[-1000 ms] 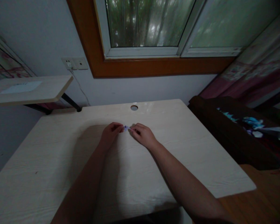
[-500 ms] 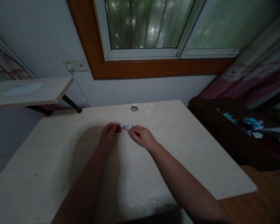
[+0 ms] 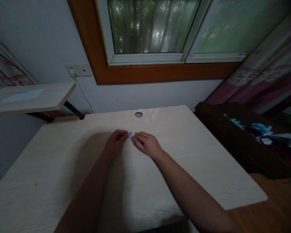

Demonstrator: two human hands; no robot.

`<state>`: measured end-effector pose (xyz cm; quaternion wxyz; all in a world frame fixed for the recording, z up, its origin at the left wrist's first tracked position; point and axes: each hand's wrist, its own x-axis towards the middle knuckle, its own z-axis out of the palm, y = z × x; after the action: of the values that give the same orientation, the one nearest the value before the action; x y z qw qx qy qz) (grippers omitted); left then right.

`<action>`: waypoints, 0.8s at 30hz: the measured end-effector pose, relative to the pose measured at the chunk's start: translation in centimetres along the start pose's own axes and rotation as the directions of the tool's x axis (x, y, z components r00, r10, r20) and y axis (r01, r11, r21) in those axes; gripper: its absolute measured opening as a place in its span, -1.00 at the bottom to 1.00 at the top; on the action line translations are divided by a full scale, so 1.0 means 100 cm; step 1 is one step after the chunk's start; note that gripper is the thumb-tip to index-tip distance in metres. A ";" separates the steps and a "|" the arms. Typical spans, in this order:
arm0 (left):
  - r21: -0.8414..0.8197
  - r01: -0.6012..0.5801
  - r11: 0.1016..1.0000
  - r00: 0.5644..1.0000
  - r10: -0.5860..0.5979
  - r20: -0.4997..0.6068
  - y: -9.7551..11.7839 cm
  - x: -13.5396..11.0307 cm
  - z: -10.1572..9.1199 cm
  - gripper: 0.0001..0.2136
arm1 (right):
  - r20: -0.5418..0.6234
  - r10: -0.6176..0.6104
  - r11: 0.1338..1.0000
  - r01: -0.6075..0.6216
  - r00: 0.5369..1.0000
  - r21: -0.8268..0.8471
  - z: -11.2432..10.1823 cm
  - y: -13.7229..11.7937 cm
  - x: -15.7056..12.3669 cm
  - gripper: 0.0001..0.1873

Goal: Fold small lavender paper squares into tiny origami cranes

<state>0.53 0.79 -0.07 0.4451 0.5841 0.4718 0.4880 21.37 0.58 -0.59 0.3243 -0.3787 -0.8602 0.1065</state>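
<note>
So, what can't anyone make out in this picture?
All in the head view:
Small purple-and-white piece: too small to identify, partly covered by the left hand.
Right hand: whether it grips anything is hidden by its curled fingers.
Paper on the shelf: marks too blurred to read.
Desk: near left corner cut off by the picture's edge.

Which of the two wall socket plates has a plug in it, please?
The socket plate farther from the brown window frame: a white plug with a cord sits in it. The plate beside the frame has none.
</note>
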 end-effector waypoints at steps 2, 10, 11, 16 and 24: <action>0.021 0.000 1.000 1.000 -0.001 0.024 0.000 0.000 0.000 -0.75 | -0.006 -0.011 1.000 0.011 1.000 0.000 0.000 0.000 0.000 -0.88; -0.001 0.034 0.999 0.999 -0.034 0.033 0.001 -0.001 0.001 -0.76 | -0.007 -0.031 1.000 0.031 0.999 0.002 0.000 -0.001 -0.001 -0.83; -0.017 0.040 0.999 0.999 -0.040 0.034 0.002 -0.001 0.001 -0.77 | -0.014 -0.026 1.000 0.026 1.000 0.017 0.000 -0.001 -0.001 -0.82; -0.046 0.052 0.998 0.998 -0.051 0.034 0.007 -0.003 -0.002 -0.81 | -0.065 -0.015 0.992 0.023 0.998 0.121 -0.001 -0.001 -0.001 -0.81; -0.020 0.088 0.996 0.996 -0.087 0.036 0.007 -0.003 -0.004 -0.81 | -0.154 0.049 0.951 0.001 0.987 0.309 -0.002 0.000 0.001 -0.83</action>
<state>0.20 0.37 0.63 0.4805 0.5665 0.4838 0.4626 21.46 0.63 -0.45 0.4458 -0.3414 -0.7997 0.2126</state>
